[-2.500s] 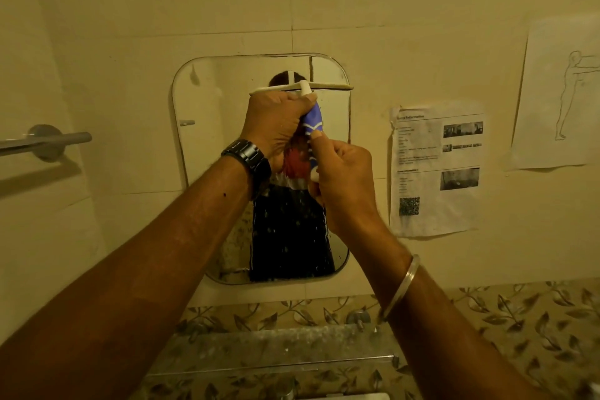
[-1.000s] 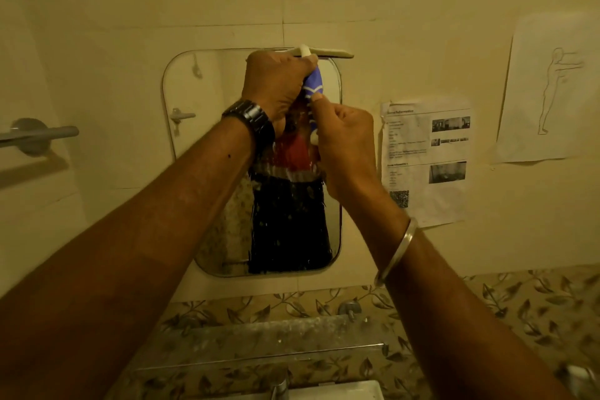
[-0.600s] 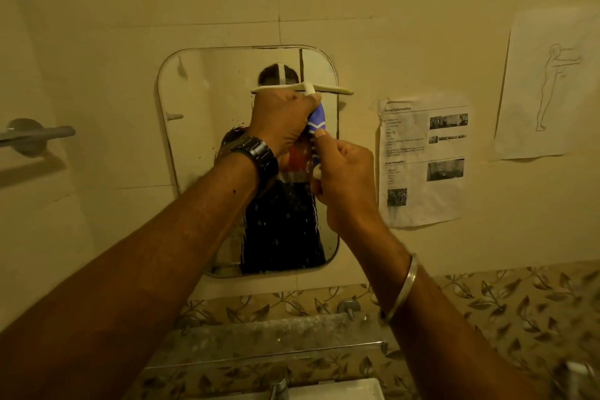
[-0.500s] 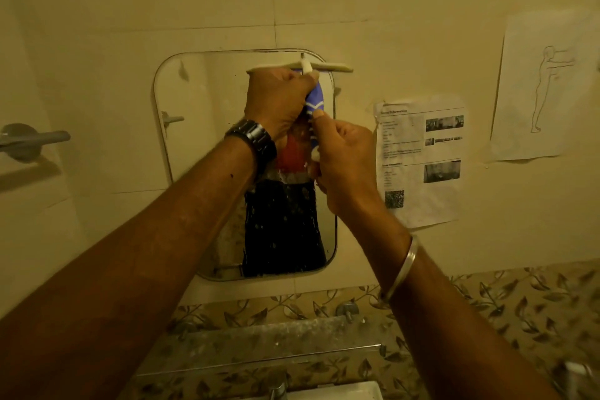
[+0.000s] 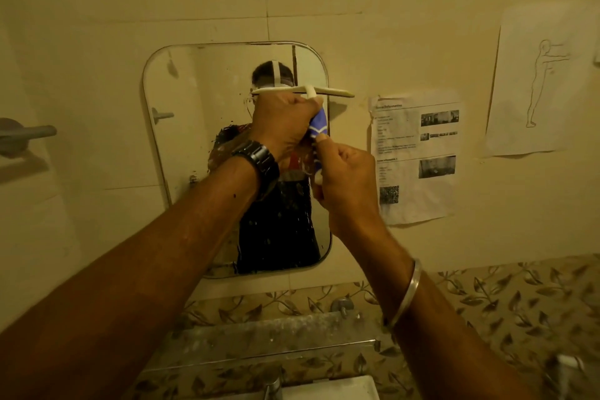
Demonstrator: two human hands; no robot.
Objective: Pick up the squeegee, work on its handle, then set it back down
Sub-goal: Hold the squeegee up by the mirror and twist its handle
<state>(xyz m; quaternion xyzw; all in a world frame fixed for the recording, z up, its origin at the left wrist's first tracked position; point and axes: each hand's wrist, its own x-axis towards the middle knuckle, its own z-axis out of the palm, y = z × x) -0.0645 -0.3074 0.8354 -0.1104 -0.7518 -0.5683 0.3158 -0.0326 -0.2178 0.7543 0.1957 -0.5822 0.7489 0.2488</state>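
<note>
**Inspector:** At far left, on the tiled wall, a grey towel bar (image 5: 27, 135) is mounted. Next item?

**Assistant:** Moving right, a rounded mirror (image 5: 181, 146) hangs on the wall, its lower part spotted with droplets. Both forearms reach up in front of it.

**Inspector:** State of the left hand?

**Assistant:** Left hand (image 5: 285, 127), dark wristwatch (image 5: 259, 161) on the wrist, is curled into a closed fist around the upper part of the squeegee (image 5: 316, 127) handle, just beneath the blade.

**Inspector:** Location of the squeegee?

**Assistant:** Held in the air before the mirror's right edge. Its pale blade lies level at the top, sticking out to both sides of the fist; the blue-and-white handle runs downward between the hands.

**Inspector:** Right hand?

**Assistant:** Right hand (image 5: 345, 178), with a metal bangle (image 5: 406, 295) lower on the arm, is closed on the lower handle, thumb pressed against the blue section. The two hands are nearly touching.

**Inspector:** Further right?

**Assistant:** A printed notice (image 5: 418, 156) with photos, then a sheet with an outline figure drawing (image 5: 535, 81), both fixed to the wall. Below runs leaf-patterned tiling (image 5: 506, 299); a sink edge (image 5: 324, 390) shows at the bottom.
</note>
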